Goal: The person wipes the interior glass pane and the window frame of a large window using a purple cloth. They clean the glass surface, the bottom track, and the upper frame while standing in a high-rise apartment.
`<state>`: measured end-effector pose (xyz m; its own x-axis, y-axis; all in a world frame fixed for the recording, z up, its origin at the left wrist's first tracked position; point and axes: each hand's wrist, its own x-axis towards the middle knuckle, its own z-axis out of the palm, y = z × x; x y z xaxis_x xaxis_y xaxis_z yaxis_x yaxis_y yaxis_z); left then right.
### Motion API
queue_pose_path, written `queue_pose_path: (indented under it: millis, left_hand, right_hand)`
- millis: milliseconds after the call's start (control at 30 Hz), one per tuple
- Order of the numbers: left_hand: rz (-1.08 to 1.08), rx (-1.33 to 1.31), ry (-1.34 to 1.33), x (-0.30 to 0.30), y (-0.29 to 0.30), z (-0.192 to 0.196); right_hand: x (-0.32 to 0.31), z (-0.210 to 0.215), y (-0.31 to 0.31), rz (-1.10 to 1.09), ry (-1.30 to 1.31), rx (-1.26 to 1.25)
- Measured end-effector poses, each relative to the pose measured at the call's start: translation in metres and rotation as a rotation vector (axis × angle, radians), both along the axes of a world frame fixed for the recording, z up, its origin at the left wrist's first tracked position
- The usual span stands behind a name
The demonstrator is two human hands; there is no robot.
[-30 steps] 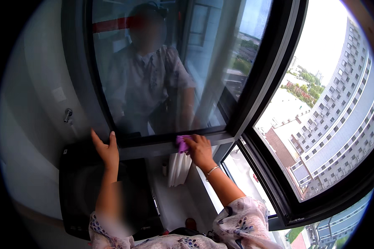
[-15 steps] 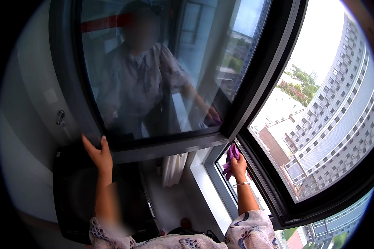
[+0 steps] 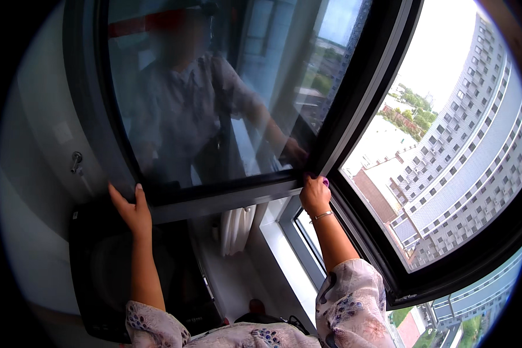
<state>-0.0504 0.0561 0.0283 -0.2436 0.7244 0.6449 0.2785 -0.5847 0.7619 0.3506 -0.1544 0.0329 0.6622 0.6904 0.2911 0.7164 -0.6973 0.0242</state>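
A dark-framed window sash (image 3: 232,200) stands swung inward in front of me, its glass (image 3: 214,116) mirroring my upper body and arm. At its lower left corner my left hand (image 3: 131,211) grips the frame, thumb and fingers on either side of it. My right hand (image 3: 315,196) is closed at the sash's lower right corner, beside the fixed window frame (image 3: 359,232). A purple cloth (image 3: 325,182) is bunched in that hand; only a small bit of it shows past the fingers. A thin bracelet (image 3: 322,216) circles the right wrist.
Below the sash stands a black boxy appliance (image 3: 174,272). A white curtain (image 3: 238,232) hangs behind it, next to a white sill (image 3: 287,261). A metal tap (image 3: 76,162) juts from the left wall. Tall buildings (image 3: 446,168) show far below outside.
My right hand has moved up and slightly left to the sash corner, and the cloth is now mostly hidden. My left hand keeps its grip; the view has shifted a little.
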Motion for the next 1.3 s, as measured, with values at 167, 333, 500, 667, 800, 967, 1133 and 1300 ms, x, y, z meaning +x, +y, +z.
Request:
queue_pose_path:
  millis: [167, 333, 500, 667, 800, 967, 1133, 1300]
  left_hand:
    - [0.021, 0.053, 0.043, -0.006, 0.000, -0.001]
    - [0.012, 0.032, 0.038, -0.002, 0.000, -0.004]
    - [0.025, 0.009, 0.043, -0.003, -0.001, -0.002]
    - [0.020, 0.063, 0.060, 0.001, -0.001, 0.000]
    - [0.033, 0.052, 0.050, -0.003, 0.005, -0.006]
    - [0.075, 0.005, 0.089, -0.009, 0.001, -0.005]
    - [0.059, -0.019, 0.006, -0.001, 0.002, -0.005]
    - [0.066, -0.021, 0.047, -0.002, 0.010, -0.005]
  right_hand:
    - [-0.030, 0.040, 0.004, 0.065, 0.374, 0.016]
    - [-0.071, 0.002, -0.028, 0.364, 0.306, 0.250]
    - [-0.024, 0.014, -0.014, 0.086, -0.003, 0.353]
    - [-0.046, -0.032, 0.013, 0.152, 0.011, 0.391]
    - [-0.086, -0.010, -0.003, 0.637, 0.398, 0.527]
    - [-0.030, -0.015, 0.009, 0.279, 0.270, 1.238]
    - [-0.073, -0.032, 0.078, 0.245, 0.176, 1.228]
    - [-0.125, -0.025, 0.072, 0.810, 0.425, 0.958]
